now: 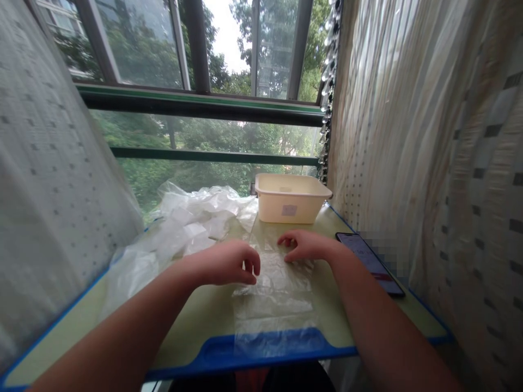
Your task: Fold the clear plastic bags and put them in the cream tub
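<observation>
Stretching lengthwise away from the tub [270, 209], the clear bag [273, 311] lay between 2 hands: right hand [306, 245] nearer the tub, fingers parted; left hand [232, 263] curled, any pinch unclear.

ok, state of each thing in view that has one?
Left hand, fingers curled; grip unclear
Right hand, thumb and fingers apart
Plastic bag, creased, spread flat
Plastic heap, crumpled
Tub, upright, open on top, bottom hidden
Phone, face up, screen lit
Curtains, parted
Window, open or shut, can't tell
</observation>
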{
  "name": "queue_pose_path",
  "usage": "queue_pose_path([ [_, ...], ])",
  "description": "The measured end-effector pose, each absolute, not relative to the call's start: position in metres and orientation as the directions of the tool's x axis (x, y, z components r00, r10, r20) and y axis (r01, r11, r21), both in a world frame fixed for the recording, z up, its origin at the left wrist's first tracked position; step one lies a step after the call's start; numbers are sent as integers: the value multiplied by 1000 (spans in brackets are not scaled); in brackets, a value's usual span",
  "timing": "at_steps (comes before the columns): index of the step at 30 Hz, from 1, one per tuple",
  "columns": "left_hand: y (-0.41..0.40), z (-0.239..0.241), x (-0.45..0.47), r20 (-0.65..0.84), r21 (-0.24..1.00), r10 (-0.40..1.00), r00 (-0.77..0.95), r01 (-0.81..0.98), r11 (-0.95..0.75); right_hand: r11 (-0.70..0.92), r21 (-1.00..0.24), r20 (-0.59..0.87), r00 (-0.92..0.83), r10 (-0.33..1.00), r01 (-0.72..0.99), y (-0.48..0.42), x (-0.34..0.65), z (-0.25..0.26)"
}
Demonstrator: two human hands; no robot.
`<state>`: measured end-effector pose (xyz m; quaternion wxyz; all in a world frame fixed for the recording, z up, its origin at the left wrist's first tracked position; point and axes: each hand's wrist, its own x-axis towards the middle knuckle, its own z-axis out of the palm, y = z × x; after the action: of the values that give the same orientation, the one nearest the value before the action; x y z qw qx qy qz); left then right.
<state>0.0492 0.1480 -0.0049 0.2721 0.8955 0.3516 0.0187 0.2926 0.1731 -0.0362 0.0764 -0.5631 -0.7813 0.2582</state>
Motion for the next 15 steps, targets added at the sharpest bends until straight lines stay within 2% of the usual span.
queue_pose_path([
  [5, 144, -11, 54, -253, 469, 595, 763, 635, -614, 223, -471, -181, -341, 922, 854, 172, 292, -33],
  [9, 150, -5, 49, -158, 551, 680, 716, 635, -541, 220, -484, -175, -340, 924, 847, 174, 294, -35],
  [12, 162, -7, 46, -86, 599, 824, 561, 690, -407, 207, -509, -178, -338, 924, 836, 174, 295, -37],
  [15, 175, -20, 46, 130, 483, 918, 376, 784, -389, 186, -539, -190, -333, 923, 822, 173, 296, -35],
])
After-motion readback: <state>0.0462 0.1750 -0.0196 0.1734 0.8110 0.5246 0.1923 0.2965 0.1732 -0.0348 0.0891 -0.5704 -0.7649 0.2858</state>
